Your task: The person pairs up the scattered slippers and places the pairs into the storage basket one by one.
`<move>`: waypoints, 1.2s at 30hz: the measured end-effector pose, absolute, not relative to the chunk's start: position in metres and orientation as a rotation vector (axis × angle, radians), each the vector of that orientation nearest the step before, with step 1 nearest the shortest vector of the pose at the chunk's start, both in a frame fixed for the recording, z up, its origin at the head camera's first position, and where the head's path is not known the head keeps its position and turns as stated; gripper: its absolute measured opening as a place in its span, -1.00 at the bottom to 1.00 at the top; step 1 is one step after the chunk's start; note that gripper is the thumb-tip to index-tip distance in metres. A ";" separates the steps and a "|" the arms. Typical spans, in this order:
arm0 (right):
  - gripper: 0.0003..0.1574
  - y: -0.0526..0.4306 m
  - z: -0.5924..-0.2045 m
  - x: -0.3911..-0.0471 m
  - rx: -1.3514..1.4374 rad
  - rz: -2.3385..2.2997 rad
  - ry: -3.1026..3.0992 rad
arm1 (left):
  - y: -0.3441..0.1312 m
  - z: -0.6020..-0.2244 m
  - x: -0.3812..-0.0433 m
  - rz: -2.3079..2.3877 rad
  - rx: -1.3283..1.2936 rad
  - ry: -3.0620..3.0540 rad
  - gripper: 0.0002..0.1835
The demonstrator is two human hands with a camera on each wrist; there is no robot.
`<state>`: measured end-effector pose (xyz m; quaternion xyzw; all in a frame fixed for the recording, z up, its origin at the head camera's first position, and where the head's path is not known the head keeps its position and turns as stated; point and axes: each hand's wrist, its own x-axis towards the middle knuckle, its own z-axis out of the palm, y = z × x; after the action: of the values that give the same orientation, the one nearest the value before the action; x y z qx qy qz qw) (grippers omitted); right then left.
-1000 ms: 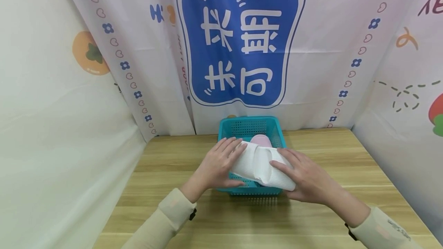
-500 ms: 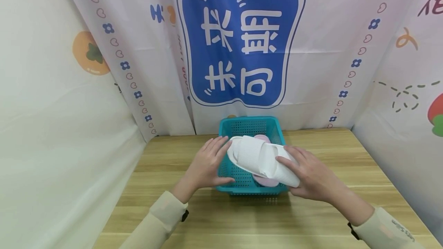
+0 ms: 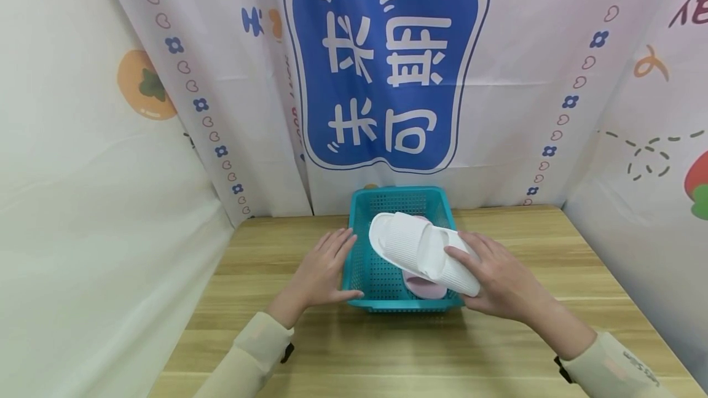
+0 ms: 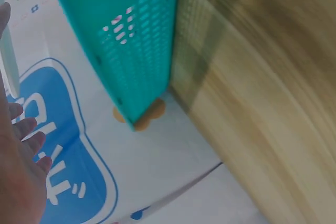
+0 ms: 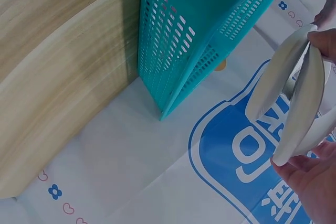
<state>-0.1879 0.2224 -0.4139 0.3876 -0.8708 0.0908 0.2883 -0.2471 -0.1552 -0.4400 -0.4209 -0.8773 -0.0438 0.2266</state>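
My right hand (image 3: pixel 500 275) grips a pair of white slippers (image 3: pixel 412 244) by the heel end, above the teal basket. In the right wrist view their two pale soles (image 5: pixel 304 98) lie against each other, between thumb and fingers. One ribbed strap faces up, and the toes point to the left. My left hand (image 3: pixel 318 272) stays apart from the slippers at the basket's left side, fingers spread and holding nothing. Below the white pair, a pink slipper (image 3: pixel 423 287) lies in the basket's right half, partly hidden.
The perforated teal basket (image 3: pixel 387 306) stands on a wood-grain table (image 3: pixel 265 257), close to the back wall. A white cloth with a blue printed sign (image 3: pixel 381 66) hangs behind it. Pale cloth walls (image 3: pixel 83 201) flank the table on both sides.
My left hand has let go of the white slippers and moved left and slightly down. My right hand keeps hold of them; they have shifted slightly right, exposing their toe end.
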 end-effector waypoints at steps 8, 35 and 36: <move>0.16 0.221 -0.416 -0.189 0.997 0.235 -2.346 | -0.162 -0.451 -0.249 -0.069 -1.153 -2.545 0.22; 0.11 0.207 -0.422 -0.199 0.886 0.253 -2.373 | -0.172 -0.479 -0.259 0.038 -1.143 -2.704 0.24; 0.11 0.207 -0.422 -0.199 0.883 0.256 -2.375 | -0.172 -0.480 -0.259 0.036 -1.144 -2.714 0.24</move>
<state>-0.1989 0.2067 -0.4217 0.3313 -0.8917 0.0960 0.2931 -0.2590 -0.1721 -0.4796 -0.3865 -0.9170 0.0123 0.0977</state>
